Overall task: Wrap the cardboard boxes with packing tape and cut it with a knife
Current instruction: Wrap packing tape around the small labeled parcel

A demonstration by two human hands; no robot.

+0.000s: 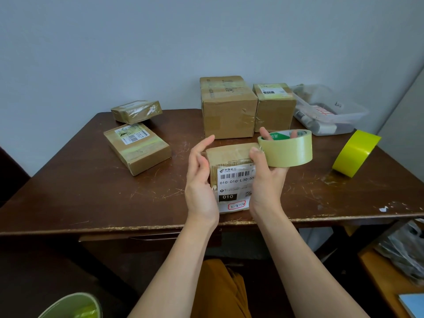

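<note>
Cardboard boxes (229, 106) behind; right grip (266, 177) holds tape roll (286, 149), left grip (199, 180) wide.

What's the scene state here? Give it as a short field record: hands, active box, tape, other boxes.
left hand: open, fingers relaxed, against left side of the labelled box
right hand: grips pale tape roll, thumb on outer face, fingers through core
labelled box: between both hands, near front of table
yellow tape roll: on table, right, untouched
other boxes: four, farther back on table
knife: not seen
</note>
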